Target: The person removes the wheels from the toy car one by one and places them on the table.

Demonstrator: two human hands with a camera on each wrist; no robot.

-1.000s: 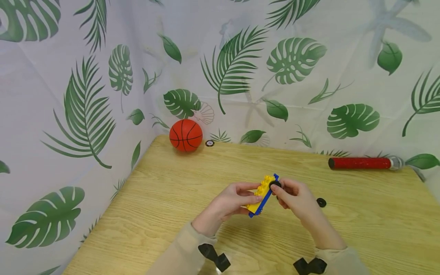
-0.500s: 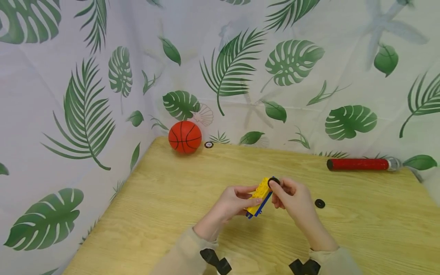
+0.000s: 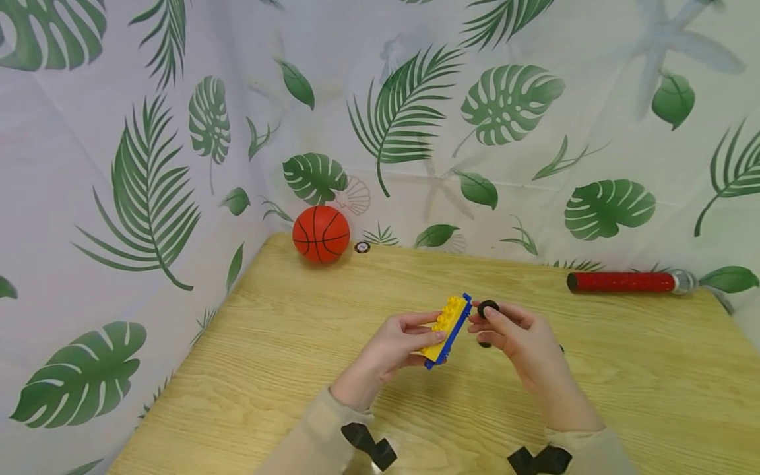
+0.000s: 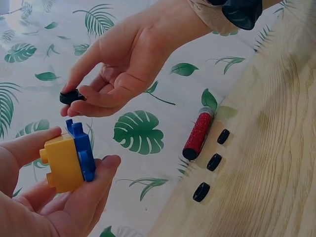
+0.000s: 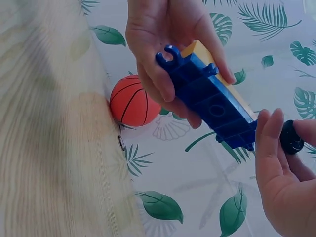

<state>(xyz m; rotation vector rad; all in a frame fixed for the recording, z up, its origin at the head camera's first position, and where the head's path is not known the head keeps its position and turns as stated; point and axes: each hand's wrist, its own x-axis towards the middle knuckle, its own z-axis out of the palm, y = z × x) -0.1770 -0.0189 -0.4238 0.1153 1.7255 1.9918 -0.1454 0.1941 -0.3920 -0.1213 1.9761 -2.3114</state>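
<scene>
My left hand (image 3: 394, 346) grips a toy vehicle body (image 3: 446, 330), a yellow studded block on a blue base, held tilted above the table. Its underside, with blue hooks and side pegs, shows in the right wrist view. My right hand (image 3: 525, 336) pinches a small black wheel (image 3: 488, 309) between thumb and fingers, just right of the body's far end. The wheel (image 4: 72, 96) is apart from the blue base (image 4: 84, 150) in the left wrist view. No wheel is seen on the pegs that show.
Three loose black wheels, one of them a wheel (image 4: 201, 192), stand or lie on the wooden table (image 3: 285, 316). A red flashlight-like tube (image 3: 623, 282) lies at the back right. An orange-red ball (image 3: 321, 234) and a small round disc (image 3: 362, 247) sit at the back left.
My right hand has drawn the wheel away from the toy body's side, to the right. The left hand keeps its grip, and the body has shifted slightly left and up.
</scene>
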